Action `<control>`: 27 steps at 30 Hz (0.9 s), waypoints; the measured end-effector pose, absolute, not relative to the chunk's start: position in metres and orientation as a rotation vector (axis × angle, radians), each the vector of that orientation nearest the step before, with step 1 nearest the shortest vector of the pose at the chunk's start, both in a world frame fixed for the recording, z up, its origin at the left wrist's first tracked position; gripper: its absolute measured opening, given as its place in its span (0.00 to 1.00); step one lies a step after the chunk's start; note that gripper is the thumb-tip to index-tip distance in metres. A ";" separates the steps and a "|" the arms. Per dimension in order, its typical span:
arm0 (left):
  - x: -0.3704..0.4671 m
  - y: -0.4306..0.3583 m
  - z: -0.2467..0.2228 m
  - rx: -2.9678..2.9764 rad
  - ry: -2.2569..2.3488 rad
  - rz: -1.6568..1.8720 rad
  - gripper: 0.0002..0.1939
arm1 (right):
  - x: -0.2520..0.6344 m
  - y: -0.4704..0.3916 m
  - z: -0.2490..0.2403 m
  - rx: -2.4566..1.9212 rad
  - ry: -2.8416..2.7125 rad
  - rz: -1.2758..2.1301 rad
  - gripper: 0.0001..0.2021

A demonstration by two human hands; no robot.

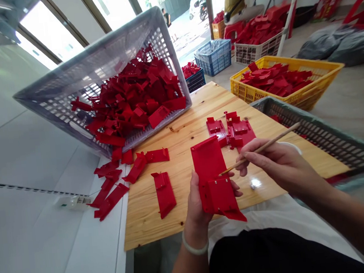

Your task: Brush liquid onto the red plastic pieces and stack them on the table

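The left hand (198,203) holds a red plastic part (214,180) above the near edge of the wooden board (182,140); the fingers are wrapped around its lower half, the thumb on the left side and the fingertips showing at the right side, so the part stands almost upright with its flat plate pointing away from the person. The right hand (276,162) pinches a thin wooden stick (261,148) between the thumb and the first fingers, the other fingers curled under, and the tip of the stick touches the right edge of the held part near its middle. A pale bracelet (194,248) is on the left wrist. On the board, near its far right corner, a small group of red parts (232,130) lies just behind the held one. One more red part (164,193) lies flat toward the near left corner, and several others (146,161) are spread along the left edge, some past it on the white surface (34,234). A grey basket (99,67) tilted on its side at the far left corner spills many red parts onto the board. A dark green crate (328,136) stands just beside the right edge, and a yellow crate (292,80) with red parts is behind it on the floor.
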State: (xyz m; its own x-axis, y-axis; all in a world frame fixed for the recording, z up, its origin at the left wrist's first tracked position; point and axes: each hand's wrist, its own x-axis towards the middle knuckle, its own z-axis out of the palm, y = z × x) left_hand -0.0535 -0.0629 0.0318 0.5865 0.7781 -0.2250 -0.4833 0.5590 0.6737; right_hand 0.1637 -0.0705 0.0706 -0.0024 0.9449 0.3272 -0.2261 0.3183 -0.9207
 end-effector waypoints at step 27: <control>0.026 0.119 0.012 1.170 1.029 0.956 0.17 | 0.219 -0.071 0.043 -1.056 -0.824 0.885 0.13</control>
State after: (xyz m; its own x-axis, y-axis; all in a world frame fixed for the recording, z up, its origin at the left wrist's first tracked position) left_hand 0.0264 0.1192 0.0120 0.2595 0.9577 -0.1246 -0.0543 0.1432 0.9882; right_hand 0.2194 -0.0714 0.0427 0.4131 0.9002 0.1381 -0.2014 0.2381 -0.9501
